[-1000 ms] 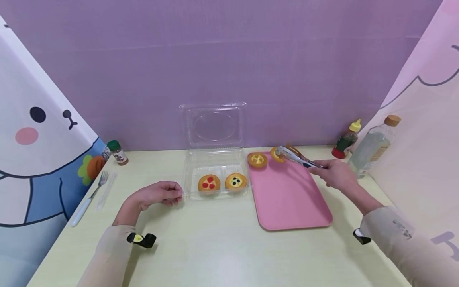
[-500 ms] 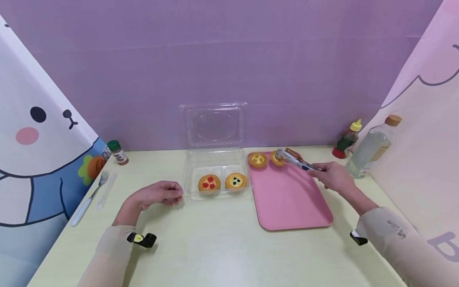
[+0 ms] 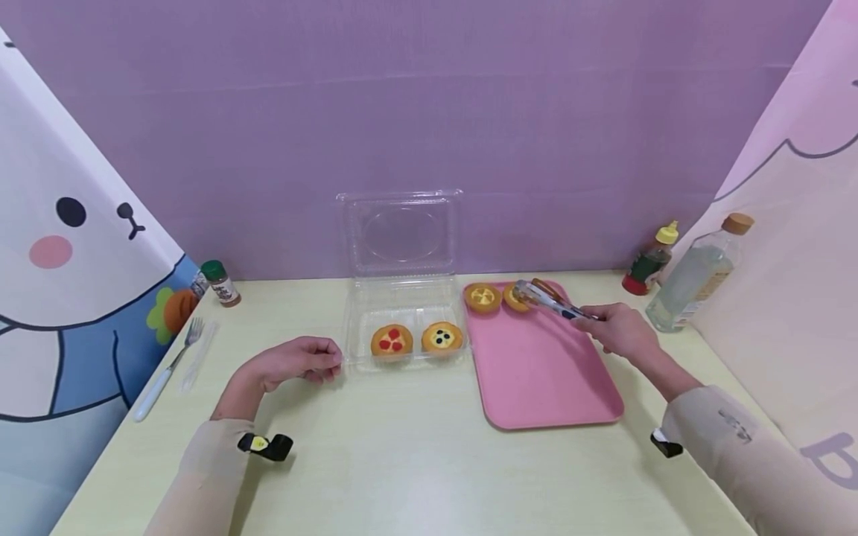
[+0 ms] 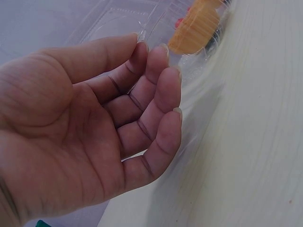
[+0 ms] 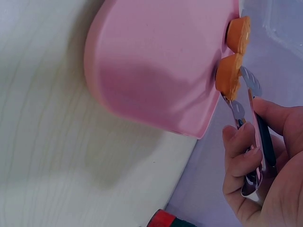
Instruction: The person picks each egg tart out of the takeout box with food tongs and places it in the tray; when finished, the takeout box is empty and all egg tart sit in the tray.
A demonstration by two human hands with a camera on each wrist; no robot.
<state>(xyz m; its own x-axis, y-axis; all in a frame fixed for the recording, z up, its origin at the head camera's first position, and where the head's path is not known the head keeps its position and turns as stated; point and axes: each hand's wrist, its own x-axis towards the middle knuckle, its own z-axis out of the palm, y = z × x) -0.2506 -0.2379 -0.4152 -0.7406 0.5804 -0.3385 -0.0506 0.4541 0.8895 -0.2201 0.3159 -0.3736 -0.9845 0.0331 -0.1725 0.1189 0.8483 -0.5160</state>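
My left hand (image 3: 298,361) pinches the front left edge of a clear hinged plastic container (image 3: 405,294) between thumb and forefinger. Its lid stands raised at the back. Inside sit a tart with red pieces (image 3: 392,340) and one with dark berries (image 3: 442,337). My right hand (image 3: 623,329) grips metal tongs (image 3: 551,299). Their tips lie at a plain yellow tart (image 5: 228,78) at the back of the pink tray (image 3: 543,372); in the head view they partly cover it. Left of that tart, another with a pale cross-shaped top (image 3: 482,298) sits in the tray's corner.
A green-capped spice jar (image 3: 221,283) stands at the back left, with a fork (image 3: 167,370) and a thin clear wrapped strip (image 3: 198,357) before it. At the right are a yellow-capped sauce bottle (image 3: 650,259) and a large clear bottle (image 3: 697,274).
My right hand has shifted slightly left and toward me, and the tong tips have turned a little over the tart. The left hand and container have stayed put.
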